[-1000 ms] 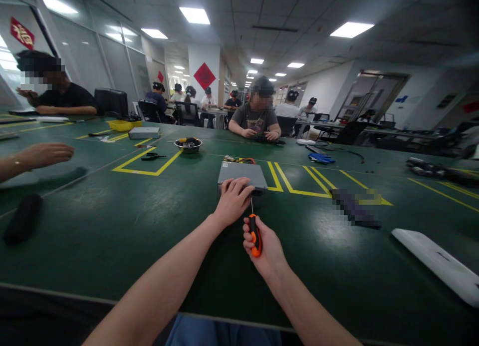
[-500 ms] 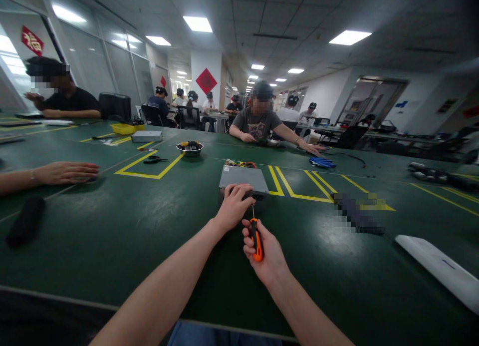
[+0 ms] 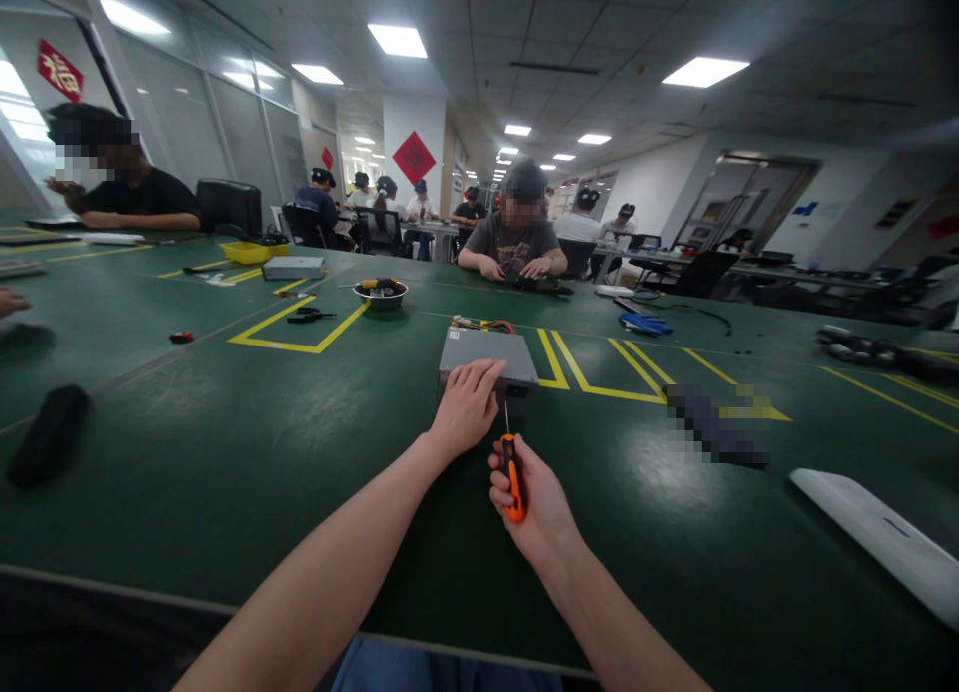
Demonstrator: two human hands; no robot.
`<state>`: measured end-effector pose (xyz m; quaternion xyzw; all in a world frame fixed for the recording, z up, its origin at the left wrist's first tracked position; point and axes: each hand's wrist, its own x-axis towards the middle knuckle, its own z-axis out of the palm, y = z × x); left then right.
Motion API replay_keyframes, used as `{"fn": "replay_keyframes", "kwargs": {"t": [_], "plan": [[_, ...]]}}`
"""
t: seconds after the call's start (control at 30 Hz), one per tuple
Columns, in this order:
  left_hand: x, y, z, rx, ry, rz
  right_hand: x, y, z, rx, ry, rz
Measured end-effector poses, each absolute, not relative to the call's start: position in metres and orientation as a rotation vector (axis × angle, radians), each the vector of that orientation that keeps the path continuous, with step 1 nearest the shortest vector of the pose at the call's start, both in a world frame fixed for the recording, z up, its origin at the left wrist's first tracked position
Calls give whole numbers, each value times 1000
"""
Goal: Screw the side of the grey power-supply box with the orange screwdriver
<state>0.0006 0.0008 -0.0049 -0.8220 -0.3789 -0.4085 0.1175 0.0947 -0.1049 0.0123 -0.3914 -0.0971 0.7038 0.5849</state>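
Observation:
A grey metal box [image 3: 486, 352] with coloured wires at its back lies on the green table [image 3: 360, 452]. My left hand [image 3: 472, 400] rests on the box's front left part, its fingers close together over the top and front edge. An orange and black screwdriver [image 3: 513, 480] is wrapped in the fingers of my right hand [image 3: 530, 492], just in front of the box. Its thin shaft points up and away toward the box's front face. Whether the tip touches the box is too small to tell.
A metal bowl [image 3: 381, 294] with tools, black pliers [image 3: 310, 315], a yellow tray [image 3: 253, 253] and another grey box [image 3: 294, 268] stand back left. Blue gloves [image 3: 645, 324] and a white panel [image 3: 876, 532] lie right. A person [image 3: 520, 233] sits opposite.
My left fingers have shifted slightly on the box and are closer together. The person opposite has drawn an outstretched arm back. At the left, another person's hand has pulled away, uncovering a small red and black object.

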Motion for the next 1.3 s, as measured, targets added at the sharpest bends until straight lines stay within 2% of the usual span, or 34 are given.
{"fn": "replay_keyframes", "kwargs": {"t": [0.77, 1.3], "plan": [[0, 5, -6, -2397, -1166, -1193, 91, -107, 16, -910, -229, 1709], [4, 2, -5, -2354, -1211, -1195, 90, -104, 11, -910, -229, 1609]]}}
